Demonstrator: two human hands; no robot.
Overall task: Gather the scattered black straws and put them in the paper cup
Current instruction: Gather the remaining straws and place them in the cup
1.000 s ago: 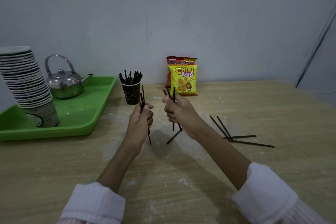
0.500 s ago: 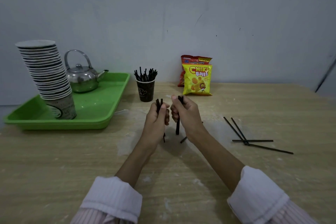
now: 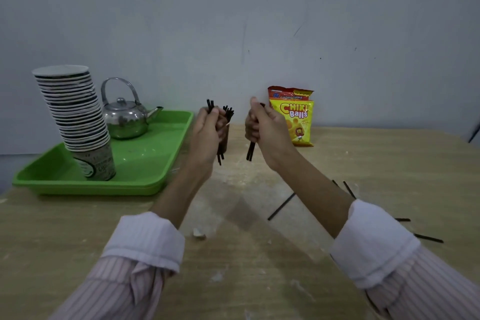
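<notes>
1. Compared with half a second earlier, both hands were found lifted clear of the table (image 3: 233, 254) and carried toward the paper cup (image 3: 226, 139). They were also set slightly further apart.
2. The left hand (image 3: 207, 135) was seen in front of the cup, hiding most of it. Its fingers were wrapped round a small upright bundle of straws (image 3: 210, 106), with ends showing above and below the fist.
3. The right hand (image 3: 265, 130) was likewise curled round a second bundle (image 3: 251, 150). Its lower ends were exposed, and little was seen at the top.
4. Neither bundle had been put in the cup. The cup stood on the table just beside the green tray (image 3: 145, 184) and already held straws (image 3: 229, 112). Delivery was judged imminent.
5. Loose straws (image 3: 281, 206) were noted on the table beside and behind the right forearm, so a further gathering pass was judged necessary.
6. The straws were recorded as thin, straight and matte black. The cup was dark paper, and the table pale wood grain smeared with white.
7. On the glossy plastic tray a polished metal kettle (image 3: 124, 118) and a leaning stack of paper cups (image 3: 75, 112) were noted. Shiny snack packets (image 3: 298, 122) stood by the wall.
</notes>
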